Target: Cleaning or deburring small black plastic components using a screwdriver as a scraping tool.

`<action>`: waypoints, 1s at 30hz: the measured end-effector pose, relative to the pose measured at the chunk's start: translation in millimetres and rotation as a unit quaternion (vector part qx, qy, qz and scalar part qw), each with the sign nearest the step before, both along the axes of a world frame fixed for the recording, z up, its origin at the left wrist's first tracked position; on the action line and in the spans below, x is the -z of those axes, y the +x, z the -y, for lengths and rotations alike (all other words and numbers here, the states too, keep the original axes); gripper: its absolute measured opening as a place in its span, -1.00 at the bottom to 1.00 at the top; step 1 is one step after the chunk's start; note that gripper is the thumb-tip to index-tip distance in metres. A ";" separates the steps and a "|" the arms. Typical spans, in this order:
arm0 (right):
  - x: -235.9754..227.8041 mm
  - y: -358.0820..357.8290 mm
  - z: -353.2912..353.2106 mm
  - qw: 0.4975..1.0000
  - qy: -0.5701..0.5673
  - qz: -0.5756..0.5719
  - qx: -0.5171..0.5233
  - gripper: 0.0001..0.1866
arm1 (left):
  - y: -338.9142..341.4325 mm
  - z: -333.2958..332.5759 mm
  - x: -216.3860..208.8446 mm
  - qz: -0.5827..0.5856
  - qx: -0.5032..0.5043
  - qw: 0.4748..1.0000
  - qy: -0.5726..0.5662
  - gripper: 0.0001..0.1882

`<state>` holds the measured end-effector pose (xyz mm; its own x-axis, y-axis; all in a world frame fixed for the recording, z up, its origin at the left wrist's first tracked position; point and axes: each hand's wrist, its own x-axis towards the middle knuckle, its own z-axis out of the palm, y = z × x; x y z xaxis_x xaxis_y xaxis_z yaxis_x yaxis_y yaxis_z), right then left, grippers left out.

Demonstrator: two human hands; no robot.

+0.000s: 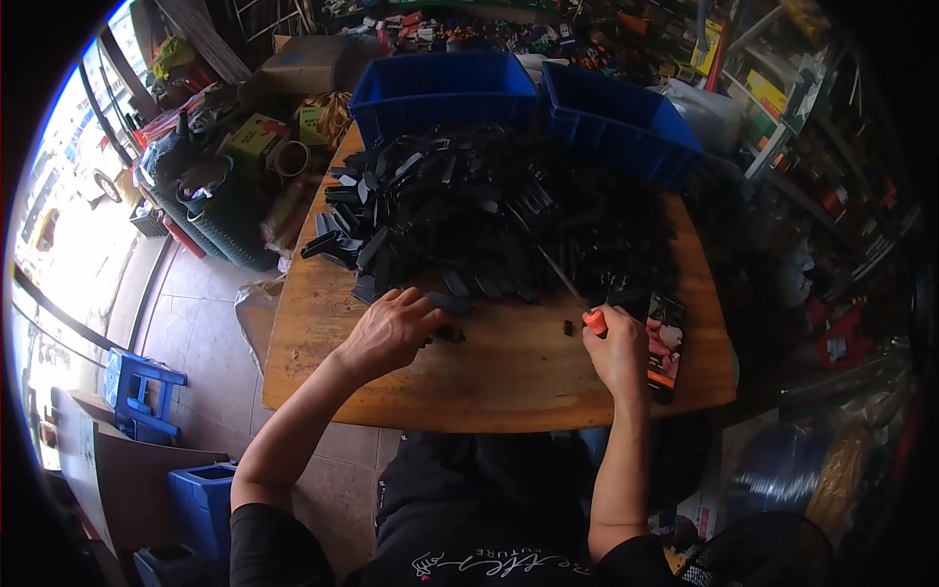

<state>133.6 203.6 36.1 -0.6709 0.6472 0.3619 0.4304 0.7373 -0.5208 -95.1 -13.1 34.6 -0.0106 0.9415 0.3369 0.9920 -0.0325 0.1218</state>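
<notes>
Our right hand (pixel 618 344) is closed around the orange handle of a screwdriver (pixel 595 320), its shaft pointing far and left toward the heap of black parts (pixel 479 210) on the desk (pixel 509 396). Our left hand (pixel 389 329) curls at the heap's near edge beside a small dark piece (pixel 450 335); we cannot tell whether it grips anything. If the tip slipped leftward, it could jab our fingers. A sideways sweep might knock the small black block (pixel 568 328) away, or our wrist might nudge the phone (pixel 666 342) just right of it.

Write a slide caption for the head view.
Right hand grips an orange-handled screwdriver before black parts heaped on a wooden table.
</notes>
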 end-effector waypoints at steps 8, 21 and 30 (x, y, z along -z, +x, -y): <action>-3.2 5.2 17.3 0.993 -0.062 0.078 -0.070 -0.91 | 26.0 -50.3 -30.0 0.538 -0.021 0.826 -0.163 -0.52; -14.5 2.6 20.2 0.990 -0.129 -0.002 -0.051 -0.87 | 73.7 -22.1 -13.2 0.117 0.145 0.982 0.026 -0.79; -10.5 13.1 19.7 0.977 -0.186 -0.034 -0.094 -0.87 | 82.6 -11.8 12.1 0.094 0.121 0.988 0.018 -0.66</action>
<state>146.8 183.8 46.7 -0.7739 0.6094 0.1724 0.2605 0.5544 -0.7904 -12.5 -1.4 22.5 0.1481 0.9118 0.3830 0.9150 -0.2733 0.2968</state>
